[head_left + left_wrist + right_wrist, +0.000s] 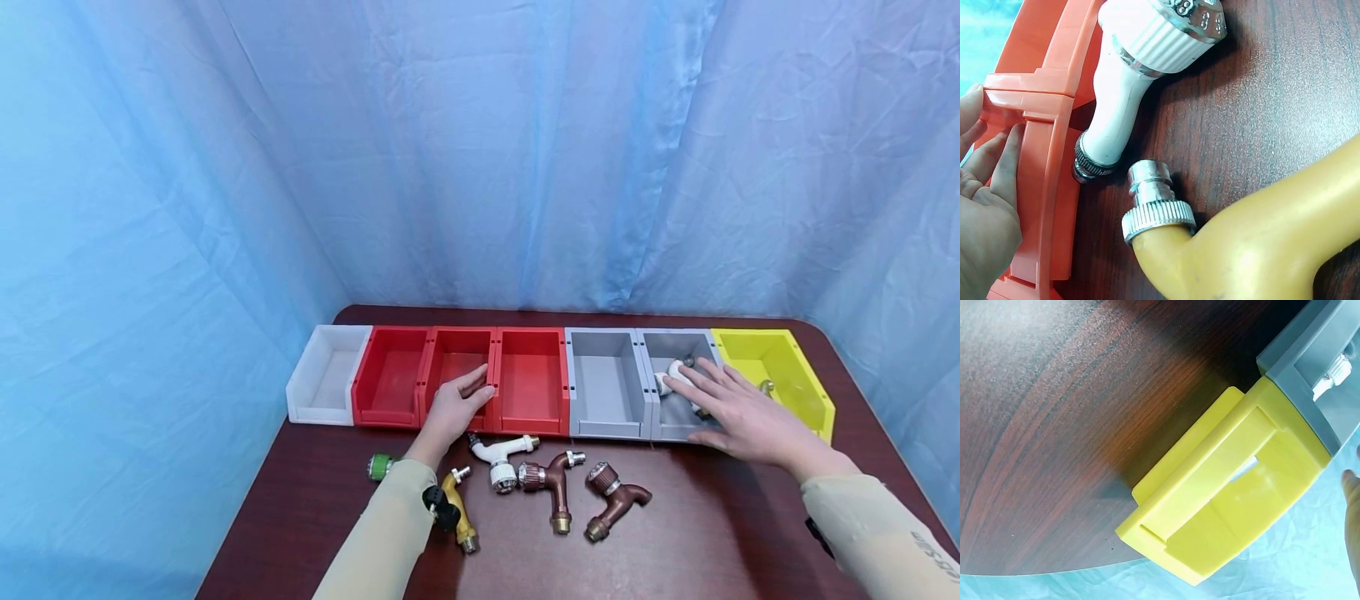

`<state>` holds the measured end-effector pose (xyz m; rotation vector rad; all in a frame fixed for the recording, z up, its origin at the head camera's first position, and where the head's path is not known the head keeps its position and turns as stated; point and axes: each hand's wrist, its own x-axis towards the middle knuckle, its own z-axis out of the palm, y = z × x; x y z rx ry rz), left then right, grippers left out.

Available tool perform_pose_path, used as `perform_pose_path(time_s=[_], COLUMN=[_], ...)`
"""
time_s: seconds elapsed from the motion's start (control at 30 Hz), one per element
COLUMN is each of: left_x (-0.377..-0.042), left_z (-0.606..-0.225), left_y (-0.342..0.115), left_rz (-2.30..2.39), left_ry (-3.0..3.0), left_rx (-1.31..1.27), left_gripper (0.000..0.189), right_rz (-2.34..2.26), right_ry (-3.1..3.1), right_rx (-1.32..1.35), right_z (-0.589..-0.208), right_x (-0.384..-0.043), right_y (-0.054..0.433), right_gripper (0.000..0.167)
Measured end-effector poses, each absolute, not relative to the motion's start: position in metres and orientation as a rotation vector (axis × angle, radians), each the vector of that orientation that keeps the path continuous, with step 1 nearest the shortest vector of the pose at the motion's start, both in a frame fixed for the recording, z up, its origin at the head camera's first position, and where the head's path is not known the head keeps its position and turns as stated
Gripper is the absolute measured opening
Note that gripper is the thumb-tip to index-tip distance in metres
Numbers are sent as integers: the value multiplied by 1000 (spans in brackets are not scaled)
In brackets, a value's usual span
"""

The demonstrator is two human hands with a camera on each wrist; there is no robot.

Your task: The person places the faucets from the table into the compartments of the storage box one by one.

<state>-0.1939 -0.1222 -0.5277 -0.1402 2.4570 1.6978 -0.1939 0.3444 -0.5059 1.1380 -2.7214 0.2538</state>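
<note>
My left hand (452, 410) is over the middle red bin (442, 340), its fingers loosely bent near the wall shared with the right-hand red bin; nothing shows between them. In the left wrist view, its fingers reach inside the red bin (1038, 200). My right hand (742, 415) is spread above the right-hand grey bin (675, 429), where a white faucet (678, 371) lies partly hidden beneath the fingers. Whether they touch it I cannot tell. Closest to the left hand on the table are a white faucet (498, 452) and a yellow faucet (459, 508).
Two brown faucets (557, 487) (617, 500) lie farther right on the dark table (690, 533). A green-knobbed piece (380, 467) is partly behind the left sleeve. The bin row runs from a white bin (322, 414) to a yellow bin (810, 387) holding a brass-coloured part.
</note>
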Motion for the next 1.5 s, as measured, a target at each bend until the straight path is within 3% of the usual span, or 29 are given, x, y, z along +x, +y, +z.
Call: perform_pose_path(time_s=[0.57,0.9,1.5], left_x=[-193,-193,-193], left_z=[-527,-527,-527], left_y=[-123,-122,-122], left_rz=[1706,1696,1683], left_ry=[2451,2460,2463], left_rx=[-132,-125,-134], left_gripper=[55,53,55], right_rz=[214,214,228], right_ry=[-2730,-2853,-2849], right_rx=[995,807,597], right_z=[-508,-498,-509], right_x=[-183,-167,-134], right_y=[329,306,271], right_gripper=[98,85,80])
